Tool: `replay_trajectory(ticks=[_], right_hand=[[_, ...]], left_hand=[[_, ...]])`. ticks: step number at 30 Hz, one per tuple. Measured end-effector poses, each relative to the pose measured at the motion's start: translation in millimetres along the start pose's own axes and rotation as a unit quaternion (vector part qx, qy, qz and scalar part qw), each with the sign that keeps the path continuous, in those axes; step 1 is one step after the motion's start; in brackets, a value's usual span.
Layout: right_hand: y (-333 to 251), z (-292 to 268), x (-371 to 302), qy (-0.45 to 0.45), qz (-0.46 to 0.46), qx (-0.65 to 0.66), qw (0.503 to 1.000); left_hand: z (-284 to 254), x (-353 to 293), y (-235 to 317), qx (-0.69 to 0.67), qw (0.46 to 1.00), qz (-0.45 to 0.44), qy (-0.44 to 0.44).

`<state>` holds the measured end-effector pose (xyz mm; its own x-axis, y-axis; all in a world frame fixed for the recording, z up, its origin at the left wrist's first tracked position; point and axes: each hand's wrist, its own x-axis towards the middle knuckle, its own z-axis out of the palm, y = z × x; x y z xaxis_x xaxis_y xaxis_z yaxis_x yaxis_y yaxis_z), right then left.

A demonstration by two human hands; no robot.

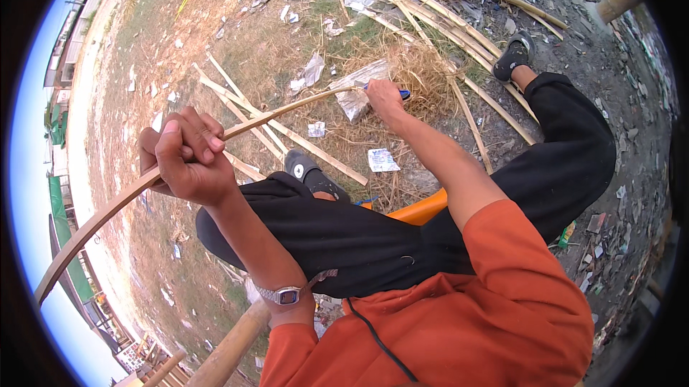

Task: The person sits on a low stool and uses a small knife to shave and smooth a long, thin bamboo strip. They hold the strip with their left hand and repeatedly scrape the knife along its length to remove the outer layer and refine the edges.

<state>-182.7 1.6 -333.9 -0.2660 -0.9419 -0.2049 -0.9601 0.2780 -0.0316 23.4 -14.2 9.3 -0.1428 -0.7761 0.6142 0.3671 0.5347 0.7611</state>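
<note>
A long, thin bamboo strip (291, 107) runs from the lower left edge up to the middle of the view, curved by the lens. My left hand (188, 151) is closed around it, fingers wrapped over the strip. At the strip's far end my right hand (386, 100) is closed on a small blue-handled tool (405, 94). Its blade is hidden, so I cannot tell its exact kind. The tool hand meets the strip's tip. Just beyond lies a heap of pale, curly bamboo shavings (423, 75) on the ground.
Several split bamboo strips (459, 31) lie beyond my right foot, and more strips (276, 128) cross near my left shoe (313, 175). Something orange (420, 209) shows between my legs. A thick bamboo pole (233, 344) is at lower left. Paper and plastic litter (382, 160) dots the ground.
</note>
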Motion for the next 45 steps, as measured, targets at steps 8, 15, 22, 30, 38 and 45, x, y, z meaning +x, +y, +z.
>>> replay_trajectory(ticks=[8,15,22,30,38,45], right_hand=[[-13,-75,-49,-0.022,0.132,0.326,0.936],[-62,-193,-126,0.023,-0.005,0.544,0.839],[-71,-176,-170,0.049,0.044,0.493,0.868],[-89,-147,-162,0.12,0.08,0.502,0.853],[-88,-132,-148,0.141,0.087,0.486,0.858],[-96,-151,-153,0.166,0.036,0.534,0.828]], left_hand=[[4,-3,1,0.033,0.997,0.016,0.069],[5,-8,-1,-0.005,0.998,0.035,0.044],[-5,-11,6,-0.05,0.99,0.019,-0.129],[-2,-17,8,-0.033,0.99,0.009,-0.137],[1,-15,4,-0.047,0.994,0.017,-0.1],[13,-19,5,-0.035,0.997,0.02,-0.059]])
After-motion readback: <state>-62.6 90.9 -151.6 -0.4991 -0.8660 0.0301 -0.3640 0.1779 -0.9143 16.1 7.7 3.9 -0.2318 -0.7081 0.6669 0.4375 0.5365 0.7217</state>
